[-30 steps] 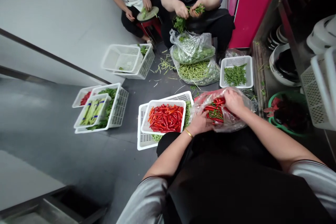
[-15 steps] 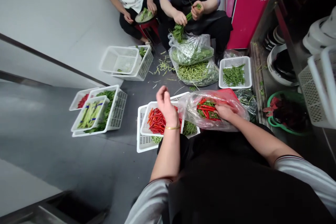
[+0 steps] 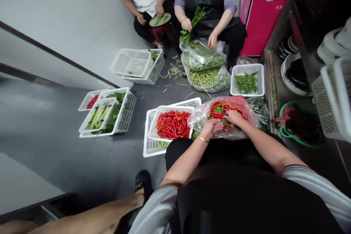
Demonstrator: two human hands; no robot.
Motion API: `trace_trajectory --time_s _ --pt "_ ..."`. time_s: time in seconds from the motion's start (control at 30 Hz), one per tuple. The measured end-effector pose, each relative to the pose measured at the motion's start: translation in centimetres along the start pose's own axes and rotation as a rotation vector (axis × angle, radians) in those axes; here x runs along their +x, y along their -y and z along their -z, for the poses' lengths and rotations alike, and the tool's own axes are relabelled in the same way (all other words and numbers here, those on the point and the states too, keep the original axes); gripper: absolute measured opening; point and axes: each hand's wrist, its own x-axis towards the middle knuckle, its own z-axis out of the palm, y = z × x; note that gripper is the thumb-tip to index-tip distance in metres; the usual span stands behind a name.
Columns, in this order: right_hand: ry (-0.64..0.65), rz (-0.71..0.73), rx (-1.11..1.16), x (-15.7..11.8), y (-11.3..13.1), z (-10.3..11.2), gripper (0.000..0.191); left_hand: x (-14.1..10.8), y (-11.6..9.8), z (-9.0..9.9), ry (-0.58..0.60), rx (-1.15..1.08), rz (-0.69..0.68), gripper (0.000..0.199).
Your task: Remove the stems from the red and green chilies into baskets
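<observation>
A clear plastic bag [image 3: 199, 115] lies open on my lap, with red chilies [image 3: 216, 115] and green stems inside. My right hand [image 3: 233, 117] reaches into it, fingers closed on red chilies. At the bag's near left edge is my left hand [image 3: 212, 128], palm turned up and fingers stretched out, a gold bracelet on the wrist. To its left, a white basket [image 3: 151, 131] full of red chilies [image 3: 172, 124] rests on a larger white basket [image 3: 146, 150] holding green vegetables [image 3: 163, 144].
Two seated people handle greens [image 3: 199, 16] beyond stacked vegetable bags [image 3: 208, 78]. White baskets [image 3: 131, 98] stand left, another [image 3: 233, 91] at right. A green basin [image 3: 287, 135] is at far right. Someone's leg and black shoe [image 3: 143, 181] are at lower left.
My left hand has moved from above the chili basket right and down to the bag. A leg has entered at lower left. One seated person's hands have moved apart.
</observation>
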Motion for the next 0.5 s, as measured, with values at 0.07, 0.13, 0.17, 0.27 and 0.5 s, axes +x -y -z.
trace_trajectory --time_s 0.07,0.13,0.17,0.27,0.5 --pt "0.018 -0.012 0.01 0.1 0.3 0.4 0.024 0.3 -0.2 0.3 -0.027 -0.058 0.007 0.012" --pt "-0.013 0.008 0.055 -0.6 0.5 0.6 0.023 0.6 -0.3 0.3 -0.037 -0.091 -0.013 0.017" --pt "-0.041 0.026 0.096 -1.2 0.6 0.5 0.024 0.8 -0.2 0.3 -0.036 -0.101 -0.026 0.02" --pt "-0.117 0.118 0.257 -3.6 1.3 -0.7 0.024 1.3 0.3 0.0 -0.011 -0.1 -0.065 0.024" --pt "0.212 0.041 1.023 -5.0 0.9 -2.6 0.053 -0.1 0.8 0.8 0.105 0.056 -0.066 0.016"
